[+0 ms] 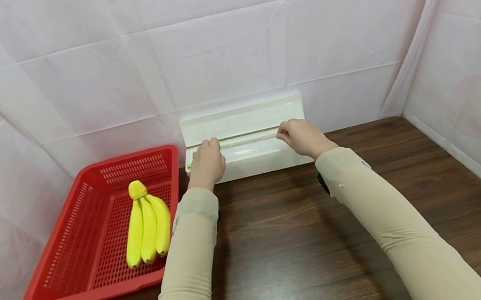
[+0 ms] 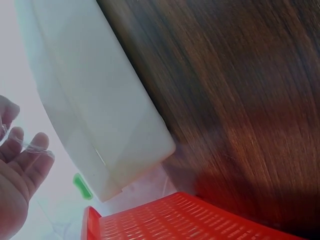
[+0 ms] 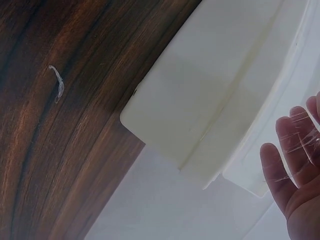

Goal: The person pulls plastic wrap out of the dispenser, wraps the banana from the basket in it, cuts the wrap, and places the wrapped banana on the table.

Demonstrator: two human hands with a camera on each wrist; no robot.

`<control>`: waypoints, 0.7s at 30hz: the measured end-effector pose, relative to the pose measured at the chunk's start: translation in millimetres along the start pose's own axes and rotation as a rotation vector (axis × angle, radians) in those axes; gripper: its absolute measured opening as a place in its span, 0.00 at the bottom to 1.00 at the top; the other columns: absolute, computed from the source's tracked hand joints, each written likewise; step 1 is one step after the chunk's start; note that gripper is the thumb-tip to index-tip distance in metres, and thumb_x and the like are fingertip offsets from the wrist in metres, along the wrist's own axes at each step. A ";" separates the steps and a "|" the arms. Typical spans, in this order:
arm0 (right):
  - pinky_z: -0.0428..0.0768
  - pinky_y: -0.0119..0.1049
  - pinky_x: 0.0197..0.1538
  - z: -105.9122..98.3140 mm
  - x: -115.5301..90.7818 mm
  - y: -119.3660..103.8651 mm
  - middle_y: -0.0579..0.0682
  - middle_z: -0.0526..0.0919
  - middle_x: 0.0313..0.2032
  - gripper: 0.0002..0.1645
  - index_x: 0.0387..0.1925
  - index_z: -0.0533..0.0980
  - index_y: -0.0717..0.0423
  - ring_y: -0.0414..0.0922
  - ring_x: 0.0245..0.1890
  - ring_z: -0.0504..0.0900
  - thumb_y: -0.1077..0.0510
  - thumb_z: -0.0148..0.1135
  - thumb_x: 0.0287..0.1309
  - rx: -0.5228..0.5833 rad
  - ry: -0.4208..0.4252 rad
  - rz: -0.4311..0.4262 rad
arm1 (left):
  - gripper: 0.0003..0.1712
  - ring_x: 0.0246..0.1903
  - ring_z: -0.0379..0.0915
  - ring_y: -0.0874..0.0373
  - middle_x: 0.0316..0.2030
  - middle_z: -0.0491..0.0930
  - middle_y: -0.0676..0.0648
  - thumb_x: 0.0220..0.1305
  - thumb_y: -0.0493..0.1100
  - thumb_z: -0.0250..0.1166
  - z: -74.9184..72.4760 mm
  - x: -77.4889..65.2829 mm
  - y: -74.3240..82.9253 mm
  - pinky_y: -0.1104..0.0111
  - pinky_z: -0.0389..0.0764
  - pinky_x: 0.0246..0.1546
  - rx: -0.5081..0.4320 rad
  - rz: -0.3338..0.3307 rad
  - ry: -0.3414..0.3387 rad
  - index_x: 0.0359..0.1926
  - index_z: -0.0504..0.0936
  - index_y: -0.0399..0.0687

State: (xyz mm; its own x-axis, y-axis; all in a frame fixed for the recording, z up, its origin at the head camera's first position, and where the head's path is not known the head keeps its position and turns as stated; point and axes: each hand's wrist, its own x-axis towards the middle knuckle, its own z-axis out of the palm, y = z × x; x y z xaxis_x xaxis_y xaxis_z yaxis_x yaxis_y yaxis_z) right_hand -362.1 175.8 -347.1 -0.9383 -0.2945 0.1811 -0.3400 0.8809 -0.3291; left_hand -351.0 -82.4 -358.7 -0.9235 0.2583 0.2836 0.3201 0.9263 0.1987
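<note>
A long white cling film dispenser [image 1: 267, 164] stands at the back of the table, its lid [image 1: 242, 120] raised against the curtain. My left hand [image 1: 208, 164] is over its left part, with clear cling film [image 2: 38, 149] stretched across curled fingers. Over the right part, my right hand [image 1: 303, 137] pinches the film's other side, and creased film [image 3: 299, 142] crosses its fingers in the right wrist view. Between the hands the transparent sheet barely shows. A small green piece [image 2: 82, 186] sticks out at the dispenser's left end.
Left of the dispenser stands a red perforated basket [image 1: 98, 296] with a bunch of yellow bananas [image 1: 148, 226] inside. A small whitish shred [image 3: 59, 85] lies on the dark wooden table [image 1: 276, 250]. White curtains [image 1: 224, 52] close off the back and sides.
</note>
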 end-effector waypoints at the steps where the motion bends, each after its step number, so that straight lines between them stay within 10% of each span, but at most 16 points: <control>1: 0.76 0.47 0.49 -0.3 -0.2 0.2 0.56 0.82 0.45 0.17 0.47 0.78 0.59 0.52 0.43 0.80 0.53 0.51 0.68 0.005 0.000 -0.001 | 0.06 0.36 0.73 0.44 0.38 0.71 0.39 0.68 0.37 0.48 -0.8 -0.5 0.0 0.56 0.77 0.40 -0.002 0.000 -0.004 0.41 0.69 0.37; 21: 0.76 0.45 0.45 -6.7 -3.8 1.5 0.55 0.84 0.44 0.18 0.47 0.80 0.58 0.48 0.38 0.80 0.51 0.53 0.66 0.064 0.029 0.001 | 0.08 0.40 0.73 0.48 0.39 0.74 0.38 0.70 0.38 0.51 -19.8 -5.1 -2.8 0.61 0.77 0.43 -0.190 -0.044 -0.026 0.43 0.74 0.38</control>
State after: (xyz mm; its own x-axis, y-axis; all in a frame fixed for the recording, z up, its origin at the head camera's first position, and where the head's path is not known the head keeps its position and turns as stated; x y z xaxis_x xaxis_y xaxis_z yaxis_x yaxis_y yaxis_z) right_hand -358.5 180.7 -342.1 -0.9368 -0.2818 0.2073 -0.3431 0.8557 -0.3874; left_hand -342.9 -91.7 -342.1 -0.9418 0.2276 0.2473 0.3110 0.8691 0.3847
